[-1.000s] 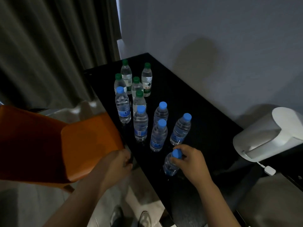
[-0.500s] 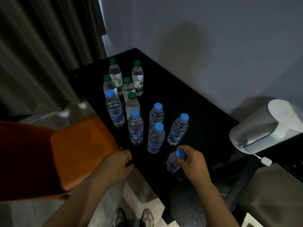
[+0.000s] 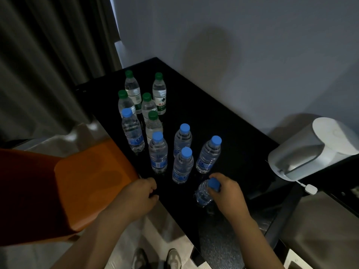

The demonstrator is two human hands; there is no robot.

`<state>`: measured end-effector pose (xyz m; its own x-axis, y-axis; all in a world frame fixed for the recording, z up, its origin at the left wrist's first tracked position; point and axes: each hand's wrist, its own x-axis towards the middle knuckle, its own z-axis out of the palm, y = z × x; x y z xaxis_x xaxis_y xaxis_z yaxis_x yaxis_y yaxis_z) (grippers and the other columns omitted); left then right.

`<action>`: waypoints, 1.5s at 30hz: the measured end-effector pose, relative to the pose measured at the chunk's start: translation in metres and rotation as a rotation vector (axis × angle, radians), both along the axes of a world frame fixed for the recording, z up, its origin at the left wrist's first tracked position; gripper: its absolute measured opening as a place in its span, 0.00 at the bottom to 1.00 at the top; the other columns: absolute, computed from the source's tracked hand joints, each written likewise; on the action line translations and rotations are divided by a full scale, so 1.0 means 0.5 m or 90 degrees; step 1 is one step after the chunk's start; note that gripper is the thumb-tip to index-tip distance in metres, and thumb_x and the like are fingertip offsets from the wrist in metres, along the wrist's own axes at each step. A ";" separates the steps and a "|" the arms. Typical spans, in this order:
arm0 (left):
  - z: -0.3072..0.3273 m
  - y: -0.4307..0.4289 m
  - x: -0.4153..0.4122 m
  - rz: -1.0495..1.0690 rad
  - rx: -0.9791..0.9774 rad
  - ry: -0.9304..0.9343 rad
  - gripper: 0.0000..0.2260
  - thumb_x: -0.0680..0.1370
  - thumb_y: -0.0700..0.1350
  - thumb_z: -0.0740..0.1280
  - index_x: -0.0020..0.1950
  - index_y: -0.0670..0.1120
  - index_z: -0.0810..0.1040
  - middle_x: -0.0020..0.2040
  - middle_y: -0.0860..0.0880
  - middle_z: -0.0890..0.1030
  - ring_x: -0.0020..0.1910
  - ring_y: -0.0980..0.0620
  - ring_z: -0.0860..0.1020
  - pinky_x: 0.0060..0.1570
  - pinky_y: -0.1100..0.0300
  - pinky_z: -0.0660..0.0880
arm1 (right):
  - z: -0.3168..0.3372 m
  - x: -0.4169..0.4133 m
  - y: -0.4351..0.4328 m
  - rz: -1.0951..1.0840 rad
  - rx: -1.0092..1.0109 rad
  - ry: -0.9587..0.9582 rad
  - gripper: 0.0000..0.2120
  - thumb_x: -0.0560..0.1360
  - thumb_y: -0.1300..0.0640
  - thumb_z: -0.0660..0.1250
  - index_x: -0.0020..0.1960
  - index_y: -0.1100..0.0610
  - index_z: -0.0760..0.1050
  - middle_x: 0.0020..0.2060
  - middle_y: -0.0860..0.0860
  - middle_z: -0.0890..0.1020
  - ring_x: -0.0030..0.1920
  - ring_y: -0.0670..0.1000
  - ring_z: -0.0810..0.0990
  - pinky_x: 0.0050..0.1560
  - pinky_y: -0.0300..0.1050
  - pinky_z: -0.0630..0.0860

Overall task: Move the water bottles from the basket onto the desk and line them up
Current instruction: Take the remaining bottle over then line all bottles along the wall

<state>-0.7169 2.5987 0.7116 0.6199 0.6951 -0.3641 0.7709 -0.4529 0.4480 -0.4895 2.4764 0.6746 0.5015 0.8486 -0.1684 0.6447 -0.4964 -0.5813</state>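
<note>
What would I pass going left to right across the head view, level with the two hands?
Orange chair → left hand at the desk edge → blue-capped bottle → right hand holding that bottle by its top → white appliance.

Left hand [image 3: 136, 197], right hand [image 3: 227, 195]: bare; forearms bare down to frame's bottom edge. Feet: pair of low sneakers [image 3: 173, 258], grey uppers, paler trim; dim light hides finer detail.
</note>
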 end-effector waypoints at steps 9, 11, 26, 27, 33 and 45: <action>0.015 0.018 0.001 0.008 0.007 0.000 0.12 0.77 0.47 0.65 0.60 0.47 0.74 0.57 0.50 0.78 0.55 0.55 0.76 0.53 0.63 0.73 | 0.087 -0.012 0.010 0.100 -0.015 -0.056 0.20 0.74 0.52 0.70 0.65 0.48 0.73 0.61 0.46 0.76 0.57 0.43 0.75 0.50 0.28 0.65; 0.019 0.021 0.000 0.015 0.027 -0.014 0.10 0.76 0.47 0.65 0.57 0.47 0.74 0.54 0.50 0.79 0.49 0.56 0.76 0.45 0.65 0.71 | 0.110 -0.016 0.016 0.139 -0.034 -0.064 0.19 0.74 0.52 0.69 0.65 0.48 0.73 0.60 0.46 0.77 0.57 0.44 0.75 0.51 0.29 0.65; 0.132 0.108 -0.064 0.119 0.052 -0.048 0.14 0.76 0.47 0.65 0.62 0.48 0.75 0.57 0.47 0.79 0.56 0.49 0.78 0.58 0.52 0.74 | 0.253 -0.090 0.146 0.306 0.013 -0.170 0.14 0.74 0.49 0.69 0.58 0.48 0.74 0.51 0.46 0.81 0.50 0.44 0.78 0.49 0.38 0.76; 0.142 0.123 -0.072 0.121 0.047 -0.071 0.14 0.76 0.46 0.66 0.62 0.47 0.74 0.58 0.48 0.79 0.57 0.49 0.78 0.59 0.52 0.74 | 0.257 -0.099 0.163 0.307 0.014 -0.174 0.15 0.74 0.48 0.68 0.60 0.48 0.74 0.52 0.46 0.81 0.51 0.44 0.78 0.50 0.38 0.76; 0.189 0.226 -0.137 0.074 0.089 -0.140 0.15 0.77 0.47 0.66 0.64 0.51 0.72 0.60 0.53 0.77 0.58 0.57 0.76 0.58 0.60 0.74 | 0.275 -0.159 0.275 0.285 0.001 -0.182 0.13 0.75 0.50 0.67 0.58 0.53 0.75 0.52 0.48 0.80 0.52 0.48 0.79 0.54 0.44 0.77; 0.191 0.444 -0.217 0.019 0.067 -0.144 0.16 0.77 0.50 0.66 0.64 0.53 0.70 0.60 0.54 0.76 0.58 0.56 0.75 0.59 0.56 0.74 | 0.292 -0.251 0.435 0.207 0.031 -0.161 0.12 0.75 0.50 0.68 0.54 0.55 0.78 0.48 0.49 0.82 0.48 0.48 0.79 0.51 0.47 0.76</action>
<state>-0.8254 2.8209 0.8069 0.6560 0.7410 -0.1434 0.6705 -0.4848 0.5616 -0.6150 2.6938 0.8207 0.2262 0.9736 -0.0299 0.8889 -0.2188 -0.4025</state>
